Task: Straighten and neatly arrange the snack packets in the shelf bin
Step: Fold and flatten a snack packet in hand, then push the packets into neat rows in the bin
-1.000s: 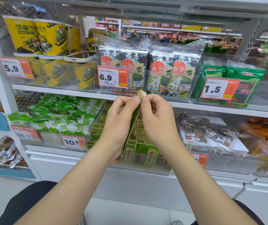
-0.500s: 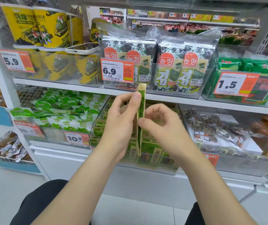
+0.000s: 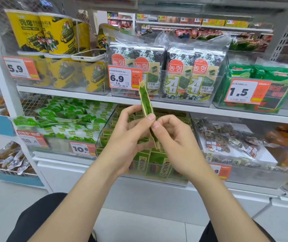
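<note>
From the head camera, a slim green foil snack packet (image 3: 146,102) stands edge-on and nearly upright, raised in front of the clear plastic shelf bin (image 3: 104,132) on the lower shelf. The left hand (image 3: 127,137) pinches its middle with curled fingers and thumb. The right hand (image 3: 178,145) pinches it just below. Matching flat green packets (image 3: 166,166) stand in rows inside the bin.
</note>
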`<state>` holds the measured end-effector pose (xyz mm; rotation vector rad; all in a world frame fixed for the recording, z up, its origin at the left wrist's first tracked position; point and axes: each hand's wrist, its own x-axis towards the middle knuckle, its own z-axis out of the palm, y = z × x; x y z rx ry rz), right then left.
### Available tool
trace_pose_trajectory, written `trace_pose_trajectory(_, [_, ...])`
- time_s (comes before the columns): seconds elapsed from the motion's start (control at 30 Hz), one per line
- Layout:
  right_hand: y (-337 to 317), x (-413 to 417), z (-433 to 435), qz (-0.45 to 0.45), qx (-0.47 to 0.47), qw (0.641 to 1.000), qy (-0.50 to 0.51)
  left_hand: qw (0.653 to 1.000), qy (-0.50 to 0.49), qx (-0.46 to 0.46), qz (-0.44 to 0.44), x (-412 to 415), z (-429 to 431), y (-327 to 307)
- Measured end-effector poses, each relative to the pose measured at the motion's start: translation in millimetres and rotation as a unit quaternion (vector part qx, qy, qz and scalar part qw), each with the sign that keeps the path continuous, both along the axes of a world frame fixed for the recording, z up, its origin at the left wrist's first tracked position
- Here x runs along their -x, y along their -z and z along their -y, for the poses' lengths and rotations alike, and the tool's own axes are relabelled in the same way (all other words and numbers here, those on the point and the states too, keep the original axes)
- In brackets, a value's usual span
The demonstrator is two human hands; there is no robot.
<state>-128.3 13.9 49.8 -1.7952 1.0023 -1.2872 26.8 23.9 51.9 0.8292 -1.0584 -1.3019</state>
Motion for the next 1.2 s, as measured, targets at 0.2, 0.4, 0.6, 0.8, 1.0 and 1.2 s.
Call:
trace_pose_trajectory(0.2, [4.4,-1.3,3.7,-0.009,0.019,0.999,0.030,1.000,0.008,-0.001,0.018,-5.7,-1.3,4.5])
trace_pose_trajectory(0.4, [5.3,0.1,6.9,0.016,-0.008,0.999,0.034,0.999,0.032,-0.005,-0.009,-9.7,-1.7,2.5])
trace_pose_trajectory(0.6, [-1.1,0.0,0.3,0.053,-0.037,0.998,0.014,1.000,0.015,-0.011,-0.016,-7.7,-2.5,3.8])
trace_pose_trajectory(0.8, [-0.4,5.4,-0.2,0.092,-0.101,0.989,0.046,0.996,0.084,-0.012,0.009,-13.4,-1.5,1.7])
trace_pose_trajectory(1.0, [5.3,9.7,5.3,0.032,-0.089,0.993,0.071,0.991,0.065,-0.003,0.115,-9.9,-5.6,1.1])
trace_pose_trajectory(1.2, [-1.8,4.3,1.5,0.143,-0.102,0.983,0.053,0.983,0.037,-0.003,0.179,-14.5,-0.9,4.6])
